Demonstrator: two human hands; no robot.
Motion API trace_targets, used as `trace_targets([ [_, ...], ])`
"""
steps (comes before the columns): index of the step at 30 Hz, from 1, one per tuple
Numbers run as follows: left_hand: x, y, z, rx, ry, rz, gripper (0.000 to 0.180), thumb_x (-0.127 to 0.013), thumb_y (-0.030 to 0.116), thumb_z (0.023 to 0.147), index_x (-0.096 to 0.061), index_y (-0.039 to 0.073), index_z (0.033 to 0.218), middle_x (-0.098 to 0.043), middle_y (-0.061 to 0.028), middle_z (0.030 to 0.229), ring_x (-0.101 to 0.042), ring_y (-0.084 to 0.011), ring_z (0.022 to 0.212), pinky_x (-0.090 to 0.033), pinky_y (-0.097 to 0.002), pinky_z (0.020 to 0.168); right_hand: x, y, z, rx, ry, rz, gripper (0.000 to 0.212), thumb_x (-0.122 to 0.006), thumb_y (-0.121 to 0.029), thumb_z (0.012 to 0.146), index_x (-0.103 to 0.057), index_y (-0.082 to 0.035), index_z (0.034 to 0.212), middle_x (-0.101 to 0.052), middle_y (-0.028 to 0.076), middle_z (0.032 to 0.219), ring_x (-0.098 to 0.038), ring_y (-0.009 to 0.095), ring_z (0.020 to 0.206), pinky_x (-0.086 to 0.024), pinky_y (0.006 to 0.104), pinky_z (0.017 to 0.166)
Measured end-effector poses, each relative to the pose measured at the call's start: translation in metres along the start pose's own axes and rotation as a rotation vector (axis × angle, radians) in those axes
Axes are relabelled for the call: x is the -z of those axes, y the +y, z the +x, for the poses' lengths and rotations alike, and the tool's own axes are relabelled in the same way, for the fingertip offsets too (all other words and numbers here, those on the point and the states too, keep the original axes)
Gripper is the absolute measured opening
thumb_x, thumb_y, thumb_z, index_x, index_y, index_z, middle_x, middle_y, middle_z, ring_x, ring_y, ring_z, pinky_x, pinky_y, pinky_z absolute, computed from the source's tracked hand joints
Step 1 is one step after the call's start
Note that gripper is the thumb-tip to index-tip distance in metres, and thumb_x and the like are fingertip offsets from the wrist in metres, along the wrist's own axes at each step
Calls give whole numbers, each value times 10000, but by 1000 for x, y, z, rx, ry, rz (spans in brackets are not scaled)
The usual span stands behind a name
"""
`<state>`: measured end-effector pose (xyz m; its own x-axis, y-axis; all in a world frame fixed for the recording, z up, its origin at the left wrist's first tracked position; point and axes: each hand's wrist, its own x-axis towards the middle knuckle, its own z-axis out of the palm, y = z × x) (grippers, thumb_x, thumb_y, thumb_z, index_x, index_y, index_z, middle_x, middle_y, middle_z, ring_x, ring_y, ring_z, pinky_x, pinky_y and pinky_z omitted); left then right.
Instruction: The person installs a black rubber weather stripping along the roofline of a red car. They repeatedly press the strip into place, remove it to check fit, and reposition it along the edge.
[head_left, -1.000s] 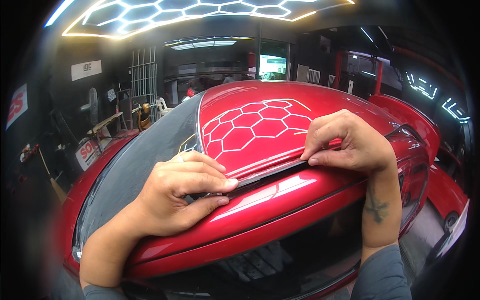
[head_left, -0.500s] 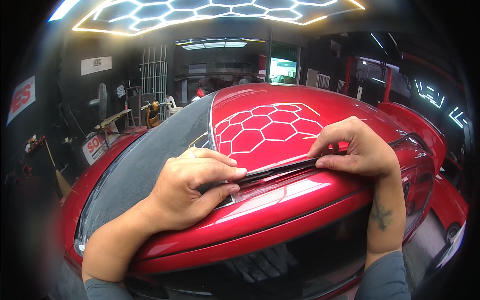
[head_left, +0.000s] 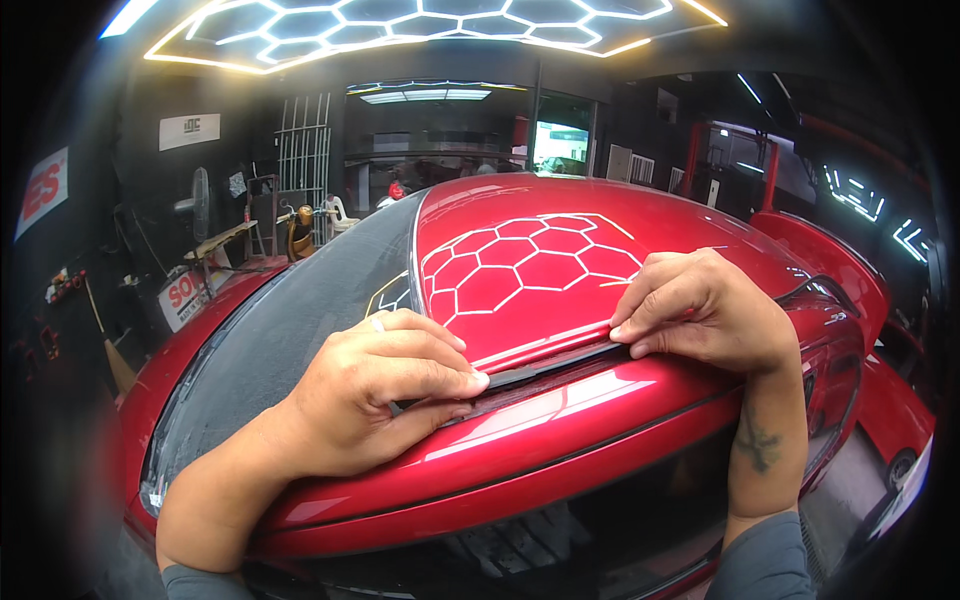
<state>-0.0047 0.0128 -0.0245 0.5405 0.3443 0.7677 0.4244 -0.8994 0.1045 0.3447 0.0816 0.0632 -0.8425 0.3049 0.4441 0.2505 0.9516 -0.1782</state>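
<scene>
OK, here we are at the red car: L hand [head_left: 385, 385] on the near side w/ thumb & index fingertips together, pinching the front end of a thin blk strip [head_left: 548, 371], other fingers curled in behind, a ring [head_left: 378, 325] on one of them. R hand [head_left: 695, 310] is farther back along the car, wrist bent over, thumb & fingertips nipping the same strip at its rear visible end. So both hands are on it, well apart, w/ the strip running pretty much straight btwn them. Where's it sit? Right along the seam btwn the roof [head_left: 590, 205] & the glossy red side rail [head_left: 560, 408], near the top corner of the windshield [head_left: 290, 300]; can't tell if any of it's seated in the groove. Roof's bright w/ a honeycomb reflection, matching the hex lights [head_left: 430, 38] on the ceiling. Below the rail, dark side glass [head_left: 640, 500]. Grey sleeve [head_left: 765, 560] on the R arm, lower edge of view. Round the shop: fan [head_left: 201, 200] & metal rack [head_left: 303, 150] at back L, white chair [head_left: 341, 218] nearby, broom [head_left: 119, 370] far L, another red car [head_left: 893, 400] off to the R.
</scene>
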Motion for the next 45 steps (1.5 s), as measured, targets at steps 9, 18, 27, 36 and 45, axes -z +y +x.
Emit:
trace_targets([
  [9,1,-1,0,75,-11,-70,316,-891,-19,813,-842,31,1121,-837,-125,1068,-792,-296,1118,-621,-399,954,-1,-1,3,-94,-13,18,232,-873,4,837,-851,-21,1067,-826,122,995,-788,231,943,-625,352,852],
  [18,4,-5,0,165,-40,-195,318,-872,-15,851,-836,23,1165,-831,-175,1113,-785,-312,1137,-618,-433,1000,-2,-1,2,-50,-2,-44,233,-860,-20,856,-848,-35,1088,-820,126,958,-769,247,890,-605,366,809],
  [27,5,-2,0,225,-47,-178,281,-878,22,867,-843,29,1146,-827,-182,1136,-789,-310,1129,-623,-418,984,-5,-4,4,-96,24,-63,206,-860,-24,859,-853,-31,1065,-817,135,936,-779,249,887,-609,359,809],
  [36,8,1,0,238,-68,-161,256,-884,39,866,-846,32,1120,-825,-182,1115,-792,-299,1104,-626,-409,965,-4,-5,4,-87,10,-7,193,-866,-27,861,-860,-23,1054,-820,134,936,-786,234,871,-623,348,812],
  [45,12,-1,-1,171,-79,-159,273,-896,0,831,-850,35,1097,-835,-152,1077,-792,-283,1087,-614,-406,977,-5,-2,3,-15,-13,24,226,-882,-4,841,-861,-24,1066,-825,119,950,-792,231,915,-633,349,839],
])
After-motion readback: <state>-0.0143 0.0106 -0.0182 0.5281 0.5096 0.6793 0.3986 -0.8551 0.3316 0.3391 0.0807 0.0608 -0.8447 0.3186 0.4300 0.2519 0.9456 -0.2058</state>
